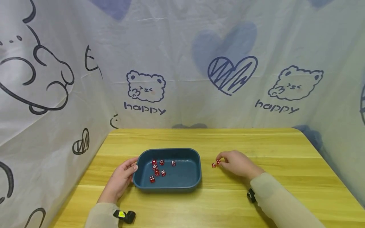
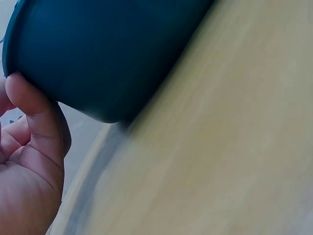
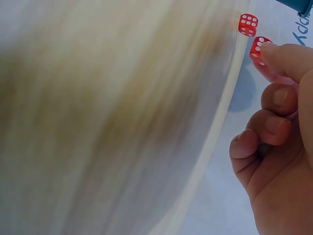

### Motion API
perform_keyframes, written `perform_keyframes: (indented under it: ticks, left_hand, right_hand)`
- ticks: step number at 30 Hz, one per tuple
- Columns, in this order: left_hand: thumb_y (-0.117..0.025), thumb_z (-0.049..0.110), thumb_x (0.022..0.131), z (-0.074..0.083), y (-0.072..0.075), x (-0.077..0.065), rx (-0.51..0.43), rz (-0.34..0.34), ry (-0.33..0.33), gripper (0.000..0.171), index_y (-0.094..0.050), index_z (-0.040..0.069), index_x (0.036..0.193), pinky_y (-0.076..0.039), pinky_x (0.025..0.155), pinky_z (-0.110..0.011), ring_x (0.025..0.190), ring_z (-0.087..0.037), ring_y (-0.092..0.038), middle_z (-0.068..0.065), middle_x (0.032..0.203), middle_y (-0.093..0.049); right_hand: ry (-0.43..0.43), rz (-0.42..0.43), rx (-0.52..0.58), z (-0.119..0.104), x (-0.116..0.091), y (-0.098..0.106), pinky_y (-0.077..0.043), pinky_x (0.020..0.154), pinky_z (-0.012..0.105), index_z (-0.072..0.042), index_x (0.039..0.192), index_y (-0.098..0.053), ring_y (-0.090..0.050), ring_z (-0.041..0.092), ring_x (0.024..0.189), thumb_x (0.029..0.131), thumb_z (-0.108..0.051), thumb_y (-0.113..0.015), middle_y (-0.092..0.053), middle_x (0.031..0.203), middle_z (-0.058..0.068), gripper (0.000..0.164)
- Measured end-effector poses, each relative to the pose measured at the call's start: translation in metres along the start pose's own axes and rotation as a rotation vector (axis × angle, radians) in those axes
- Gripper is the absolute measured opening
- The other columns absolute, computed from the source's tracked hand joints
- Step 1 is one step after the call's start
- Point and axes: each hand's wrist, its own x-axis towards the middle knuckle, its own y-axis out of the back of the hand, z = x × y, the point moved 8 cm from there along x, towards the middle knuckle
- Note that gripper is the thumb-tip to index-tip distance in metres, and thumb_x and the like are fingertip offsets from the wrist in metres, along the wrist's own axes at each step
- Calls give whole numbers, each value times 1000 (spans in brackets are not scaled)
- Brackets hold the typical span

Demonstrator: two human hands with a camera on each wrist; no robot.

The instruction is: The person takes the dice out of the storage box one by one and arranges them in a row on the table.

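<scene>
A dark teal rectangular tray (image 1: 167, 186) stands on the table with several red dice (image 1: 162, 162) lying loose in its left half. My left hand (image 1: 121, 177) holds the tray by its left end, the thumb (image 2: 30, 95) against the outside just below the rim. To the right of the tray, my right hand (image 1: 236, 163) pinches a red die (image 3: 260, 47) with white pips between thumb and forefinger. The other fingers of that hand are curled. Another red die (image 3: 248, 25) rests on the table just left of the pinched one.
The wooden table (image 1: 228, 202) has a light yellow grain and rounded far corners. A pale printed cloth (image 1: 182, 63) hangs behind it and along both sides. Each wrist wears a small black camera (image 1: 129, 217).
</scene>
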Motion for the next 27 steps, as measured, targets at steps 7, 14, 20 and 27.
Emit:
perform_keyframes:
  ticks: [7, 14, 20, 27]
  left_hand:
    - [-54, 7, 105, -1, 0, 0, -3, -3, 1, 47, -42, -4, 149, -50, 61, -21, 80, -11, -58, -6, 112, -60]
    - [-55, 8, 105, -2, 0, 0, -6, -9, 6, 48, -41, -5, 149, -52, 63, -22, 83, -11, -60, -9, 118, -60]
    - [-55, 8, 105, -2, -1, 0, -10, -12, 9, 48, -41, -5, 150, -53, 65, -23, 86, -12, -61, -8, 119, -60]
    - [-54, 6, 105, -1, -1, 0, -17, -16, -4, 48, -41, -5, 149, -53, 64, -23, 84, -11, -62, -6, 117, -60]
  right_hand:
    - [-18, -27, 6, 3, 3, -4, -41, 60, 32, -22, 109, -74, -47, 11, 60, 96, -21, -69, -53, 68, -7, 13]
    - [6, -51, 23, 1, 6, -9, -42, 62, 33, -22, 107, -74, -48, 11, 62, 96, -20, -70, -55, 71, -10, 12]
    - [3, -68, 34, 2, 7, -12, -43, 65, 34, -24, 105, -74, -49, 12, 64, 95, -19, -71, -58, 74, -12, 11]
    - [-2, -79, 40, 3, 7, -13, -45, 69, 35, -25, 105, -73, -51, 12, 68, 94, -21, -72, -61, 78, -14, 11]
